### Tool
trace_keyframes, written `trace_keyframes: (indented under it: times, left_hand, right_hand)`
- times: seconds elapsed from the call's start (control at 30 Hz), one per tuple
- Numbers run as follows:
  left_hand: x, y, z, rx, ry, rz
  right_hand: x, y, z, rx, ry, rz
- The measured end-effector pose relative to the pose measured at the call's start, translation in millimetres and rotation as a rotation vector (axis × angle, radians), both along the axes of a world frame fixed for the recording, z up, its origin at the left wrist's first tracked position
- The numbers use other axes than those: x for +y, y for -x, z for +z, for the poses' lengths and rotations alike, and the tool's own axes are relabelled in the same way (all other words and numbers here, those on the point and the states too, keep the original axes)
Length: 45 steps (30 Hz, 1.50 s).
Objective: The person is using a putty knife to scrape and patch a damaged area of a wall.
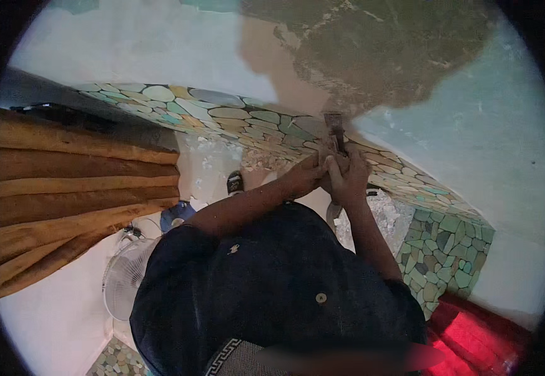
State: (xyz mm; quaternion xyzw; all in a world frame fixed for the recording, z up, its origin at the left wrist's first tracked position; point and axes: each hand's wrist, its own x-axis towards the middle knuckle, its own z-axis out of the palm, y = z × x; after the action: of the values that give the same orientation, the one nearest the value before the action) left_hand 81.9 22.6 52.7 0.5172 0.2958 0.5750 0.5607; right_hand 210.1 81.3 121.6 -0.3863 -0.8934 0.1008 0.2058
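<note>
Both hands meet in front of my chest, close to the wall. They grip a dark flat-bladed scraper (334,124), whose blade end points at the wall just above the stone-pattern band. My right hand (352,178) is wrapped round the handle. My left hand (307,175) is closed against it from the other side; its fingertips are partly hidden. Past the blade lies a large bare, grey-brown patch (385,56) in the white wall (153,44), with ragged edges.
A stone-pattern band (241,122) runs along the lower wall. Pale flakes (382,216) litter the floor on the right. A brown curtain (78,188) and a white fan (124,279) stand at left; red cloth (473,338) is at lower right. My shoe (235,182) shows below.
</note>
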Motion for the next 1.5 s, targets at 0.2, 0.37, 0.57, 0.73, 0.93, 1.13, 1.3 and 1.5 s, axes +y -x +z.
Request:
trace_keyframes:
  times: [0.2,0.37,0.57,0.73,0.93,1.13,1.3,1.5]
  left_hand:
    - [10,-19,-17,-0.369,0.462,-0.086]
    - [22,-35,-35,-0.459,0.369,-0.027]
    - [23,-46,-24,-0.022,-0.007,0.161]
    - [29,-42,-16,-0.356,0.339,-0.015]
    - [35,-64,-49,-0.145,0.173,0.16]
    - [39,-60,-25,-1.008,0.503,-0.074]
    - [36,-70,-43,-0.055,-0.03,0.313]
    - [27,-51,-10,-0.283,0.175,-0.055]
  right_hand:
    - [4,-3,7,0.232,0.626,-0.038]
    - [24,-4,18,0.014,0.43,0.142]
    - [28,-7,13,-0.145,0.283,0.059]
    - [31,-14,4,-0.052,0.263,0.055]
    - [28,-3,22,-0.084,0.397,0.045]
    - [29,-4,18,-0.144,0.434,0.037]
    - [38,-12,20,-0.178,0.505,0.026]
    - [48,-5,40,-0.057,0.533,0.198]
